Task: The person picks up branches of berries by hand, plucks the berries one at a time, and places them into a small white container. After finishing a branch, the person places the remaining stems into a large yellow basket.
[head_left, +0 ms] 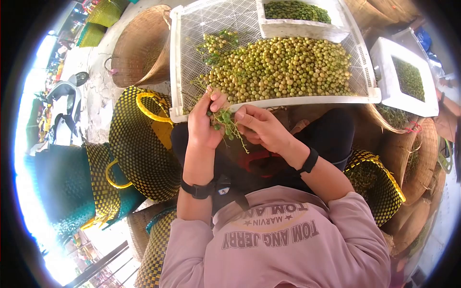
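My left hand [206, 120] is closed on a small green stem cluster [227, 126] with a few tiny green fruits, just in front of the tray's near edge. To the right of the cluster, my right hand [261, 127] has its thumb and fingers pinched at the thin stems. Beyond both hands, a white mesh tray [307, 102] bears a broad heap of round yellow-green fruits [283, 67]. More fruits still on stems [218, 45] lie at the heap's left side.
A white box of green fruits [305, 30] stands in the tray's back right; another white box [384, 72] is right of it. Yellow-black woven baskets [144, 144] stand at left, another [379, 192] at right. Wicker baskets [139, 45] flank the tray. Part of another person's arm [449, 105] shows far right.
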`<state>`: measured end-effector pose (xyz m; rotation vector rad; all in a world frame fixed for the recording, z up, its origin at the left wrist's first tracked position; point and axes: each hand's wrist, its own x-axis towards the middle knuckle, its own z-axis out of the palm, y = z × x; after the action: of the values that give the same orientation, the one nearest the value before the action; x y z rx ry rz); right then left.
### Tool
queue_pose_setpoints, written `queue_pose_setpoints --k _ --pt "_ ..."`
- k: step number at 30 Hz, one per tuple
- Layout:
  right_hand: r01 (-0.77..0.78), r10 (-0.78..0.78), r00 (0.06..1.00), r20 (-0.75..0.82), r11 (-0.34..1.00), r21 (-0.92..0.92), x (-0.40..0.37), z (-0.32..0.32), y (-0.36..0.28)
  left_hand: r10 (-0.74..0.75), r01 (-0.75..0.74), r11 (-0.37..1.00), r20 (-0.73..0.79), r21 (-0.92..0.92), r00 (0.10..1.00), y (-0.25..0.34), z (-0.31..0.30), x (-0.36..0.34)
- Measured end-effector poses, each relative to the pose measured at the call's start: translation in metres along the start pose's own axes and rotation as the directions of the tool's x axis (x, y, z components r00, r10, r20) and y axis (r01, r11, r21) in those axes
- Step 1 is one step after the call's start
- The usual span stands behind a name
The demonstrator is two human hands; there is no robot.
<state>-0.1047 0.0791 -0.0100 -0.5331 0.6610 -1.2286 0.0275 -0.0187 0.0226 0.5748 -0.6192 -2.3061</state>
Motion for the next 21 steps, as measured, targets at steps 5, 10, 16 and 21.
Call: queue_pose_setpoints --k 5,10,16,21 --pt "-0.061 0.067 0.998 -0.018 0.968 0.243 -0.002 -0.002 -0.003 -0.004 0.006 0.999 -0.06 0.04 0.998 -0.002 -0.003 0.001" --pt "-0.142 0.105 0.986 0.13 0.938 0.316 -0.005 -0.018 -0.012 0.043 -0.02 0.986 -0.131 0.168 0.99 0.009 0.0 -0.001" --pt "-0.061 0.061 0.998 -0.032 0.998 -0.018 -0.003 -0.013 -0.011 0.172 0.027 0.787 -0.261 0.617 0.95 0.01 -0.003 0.001" --pt "-0.09 0.084 0.994 -0.065 0.991 -0.099 -0.001 -0.01 -0.004 0.239 0.031 0.618 -0.226 0.785 0.944 0.001 0.003 0.001"
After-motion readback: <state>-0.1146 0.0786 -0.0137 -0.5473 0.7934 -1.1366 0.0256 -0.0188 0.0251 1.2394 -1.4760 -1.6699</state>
